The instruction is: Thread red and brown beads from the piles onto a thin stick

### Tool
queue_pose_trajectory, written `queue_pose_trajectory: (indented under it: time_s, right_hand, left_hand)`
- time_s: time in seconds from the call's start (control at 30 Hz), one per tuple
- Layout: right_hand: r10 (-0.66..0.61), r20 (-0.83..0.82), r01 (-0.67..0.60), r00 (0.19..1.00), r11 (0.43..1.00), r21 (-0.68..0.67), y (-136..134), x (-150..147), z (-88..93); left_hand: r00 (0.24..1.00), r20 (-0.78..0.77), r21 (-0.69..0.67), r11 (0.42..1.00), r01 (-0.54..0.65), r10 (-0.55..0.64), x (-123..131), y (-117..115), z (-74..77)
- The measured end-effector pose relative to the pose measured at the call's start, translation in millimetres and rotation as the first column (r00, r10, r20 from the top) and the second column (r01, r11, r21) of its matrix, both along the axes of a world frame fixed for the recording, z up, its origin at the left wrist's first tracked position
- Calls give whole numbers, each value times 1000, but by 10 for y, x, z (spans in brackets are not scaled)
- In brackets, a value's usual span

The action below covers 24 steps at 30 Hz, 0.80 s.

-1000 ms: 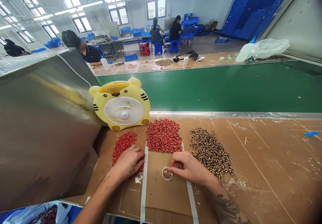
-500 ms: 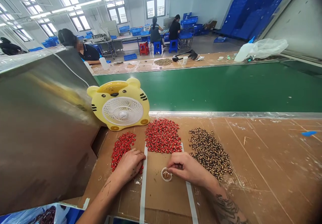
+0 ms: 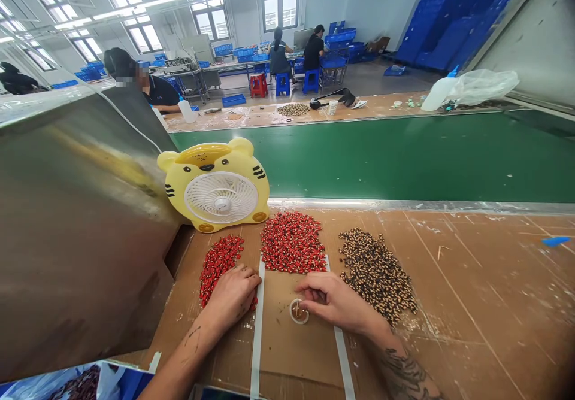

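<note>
My left hand (image 3: 231, 295) rests knuckles up on the near end of a small pile of red pieces (image 3: 218, 259), fingers curled under; what they hold is hidden. My right hand (image 3: 335, 300) sits beside a small clear cup (image 3: 299, 312) of brown liquid, its fingers pinched over the cup's rim on something thin I cannot make out. A larger heap of red-and-black pieces (image 3: 293, 242) lies just beyond both hands. To the right of my right hand spreads a heap of dark-and-cream pieces (image 3: 376, 272). The cup stands on a taped cardboard sheet (image 3: 291, 346).
A yellow tiger-shaped desk fan (image 3: 217, 185) stands behind the piles. A steel housing (image 3: 76, 220) walls the left side. A green conveyor belt (image 3: 404, 154) runs across beyond the bench. A person (image 3: 148, 85) sits across it; others sit further back. Blue bag (image 3: 81, 382) at bottom left.
Both hands stay almost in place; my right hand's fingers shift slightly over the cup. The view itself wobbles a little.
</note>
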State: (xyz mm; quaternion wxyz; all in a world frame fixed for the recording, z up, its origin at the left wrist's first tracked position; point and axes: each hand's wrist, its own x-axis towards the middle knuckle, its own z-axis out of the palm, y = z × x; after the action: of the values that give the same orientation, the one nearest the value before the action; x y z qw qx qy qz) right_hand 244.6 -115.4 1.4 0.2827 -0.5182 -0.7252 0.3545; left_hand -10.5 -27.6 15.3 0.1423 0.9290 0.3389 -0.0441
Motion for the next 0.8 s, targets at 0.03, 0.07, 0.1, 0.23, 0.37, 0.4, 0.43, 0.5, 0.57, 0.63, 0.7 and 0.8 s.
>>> queue_pose_trajectory:
  time_s: [0.03, 0.07, 0.1, 0.23, 0.37, 0.4, 0.43, 0.5, 0.57, 0.63, 0.7, 0.8]
  right_hand:
    - [8, 3, -8, 1000, 1000, 3, 2, -3, -10]
    - [17, 5, -17, 1000, 1000, 7, 5, -6, -22]
    - [24, 4, -24, 1000, 1000, 12, 8, -8, -34]
    - [50, 17, -51, 999, 998, 41, 2, -8, -59]
    - [93, 80, -99, 992, 992, 78, -34, 5, -39]
    - [109, 100, -119, 989, 988, 95, -42, 6, -32]
    - [125, 121, -139, 985, 983, 116, -48, 5, -28]
    - [148, 158, -172, 976, 972, 157, -53, -4, -24]
    - [158, 182, -193, 971, 961, 198, -51, -23, -27]
    - [165, 203, -212, 965, 948, 239, -47, -43, -33]
    - [158, 227, -217, 961, 940, 264, -45, -57, -42]
    - [121, 250, -188, 961, 946, 264, -47, -57, -60]
  left_hand:
    - [1000, -22, 26, 1000, 14, -13, 2, 0, -5]
    - [999, -40, 52, 998, 26, -24, 4, -2, -10]
    - [998, -53, 76, 997, 32, -28, 6, -8, -15]
    - [999, -44, 146, 989, 37, -31, -4, -48, -49]
    - [997, 50, 167, 984, 57, -66, -55, -59, -104]
    - [992, 110, 156, 987, 43, -61, -69, -54, -112]
    - [981, 191, 133, 991, 22, -47, -79, -46, -115]
    - [922, 386, 43, 998, -37, 18, -76, -32, -106]
    - [821, 555, -102, 990, -96, 137, -29, -27, -81]
    - [705, 648, -275, 951, -137, 289, 65, -32, -56]
    - [609, 670, -449, 885, -123, 424, 186, -38, -50]
    - [537, 640, -635, 772, -33, 549, 353, -28, -86]
